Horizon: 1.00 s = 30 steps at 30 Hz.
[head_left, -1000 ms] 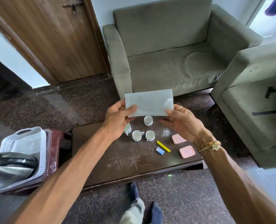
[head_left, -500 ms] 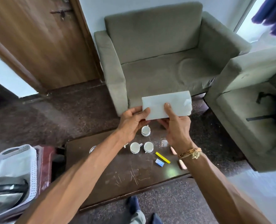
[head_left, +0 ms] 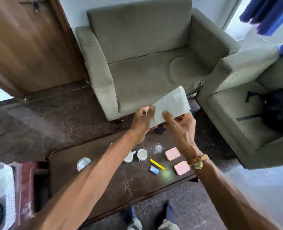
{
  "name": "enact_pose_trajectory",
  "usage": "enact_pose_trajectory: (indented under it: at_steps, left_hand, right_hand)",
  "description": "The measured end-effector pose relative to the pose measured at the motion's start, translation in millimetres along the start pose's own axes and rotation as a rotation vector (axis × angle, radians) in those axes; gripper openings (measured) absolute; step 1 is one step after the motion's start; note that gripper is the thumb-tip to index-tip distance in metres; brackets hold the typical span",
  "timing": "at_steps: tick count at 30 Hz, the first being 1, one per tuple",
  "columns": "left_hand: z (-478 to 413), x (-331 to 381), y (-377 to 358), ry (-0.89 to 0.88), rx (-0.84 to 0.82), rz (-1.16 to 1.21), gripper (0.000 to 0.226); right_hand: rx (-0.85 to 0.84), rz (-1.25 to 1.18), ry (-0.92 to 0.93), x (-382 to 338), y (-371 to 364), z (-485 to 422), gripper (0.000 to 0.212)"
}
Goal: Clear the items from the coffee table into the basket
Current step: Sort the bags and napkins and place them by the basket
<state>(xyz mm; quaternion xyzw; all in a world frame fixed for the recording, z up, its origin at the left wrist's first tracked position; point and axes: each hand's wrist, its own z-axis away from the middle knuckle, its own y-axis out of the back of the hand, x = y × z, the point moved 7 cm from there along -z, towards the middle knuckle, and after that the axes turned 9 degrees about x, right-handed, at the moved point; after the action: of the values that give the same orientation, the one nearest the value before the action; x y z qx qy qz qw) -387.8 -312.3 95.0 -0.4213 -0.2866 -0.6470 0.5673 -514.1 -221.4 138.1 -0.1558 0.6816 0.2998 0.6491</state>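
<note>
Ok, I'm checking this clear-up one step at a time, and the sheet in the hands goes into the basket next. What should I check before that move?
1. Grip on the pale folded sheet: ok. The left hand and right hand both pinch it.
2. Sheet lifted off the coffee table: ok.
3. White basket located: ok, at the far left edge.
4. Room in the basket: cannot tell, as it is mostly out of frame.
5. Left forearm's clearance over the white cup: cannot tell.
6. Table cleared: not ok. Cups, pink coasters and a yellow stick lie on it.
</note>
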Motion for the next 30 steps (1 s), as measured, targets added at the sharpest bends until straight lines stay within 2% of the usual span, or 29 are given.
enact_pose_trajectory:
  at_steps: [3,4,6,8,12,15,19,22,25,30]
  left_hand:
    - [-8.2,9.1,-0.8,-0.284,0.23,-0.406,0.06]
    - [-7.5,15.8,-3.9,-0.403,0.308,-0.475,0.053]
    - [-10.3,23.2,-21.6,-0.522,0.304,-0.471,0.034]
    - [-20.1,17.7,-49.2,-0.484,0.189,-0.396,0.022]
    - [-44.0,-12.4,-91.6,-0.23,0.081,-0.147,0.025]
    - [-59.6,-44.1,-111.3,-0.011,0.052,0.067,0.028]
    - [-74.7,-82.0,-126.2,0.128,0.032,0.203,0.032]
    - [-92.7,-114.2,-127.3,0.188,0.086,0.237,0.032]
    - [-110.0,-141.7,-134.7,0.193,0.122,0.235,0.031]
    - [-132.4,-182.1,-153.6,0.113,0.108,0.15,0.043]
  right_hand:
    - [0.064,0.04,-0.021,13.9,7.6,-28.0,0.03]
    - [0.077,0.059,-0.015,18.1,9.7,-39.1,0.028]
    - [0.088,0.123,0.003,26.0,11.8,-60.4,0.028]
    - [0.046,0.183,0.031,35.2,9.8,-80.0,0.031]
    - [-0.064,0.235,0.012,60.4,5.5,-109.3,0.041]
    - [-0.139,0.208,-0.026,86.2,0.9,-124.1,0.03]
    - [-0.343,0.104,-0.072,124.3,-11.6,-134.2,0.024]
    - [-0.441,-0.019,-0.074,148.9,-17.1,-137.2,0.015]
    - [-0.524,-0.135,-0.106,183.4,-23.2,-139.0,0.02]
    - [-0.424,-0.139,-0.207,249.0,-15.5,-156.8,0.019]
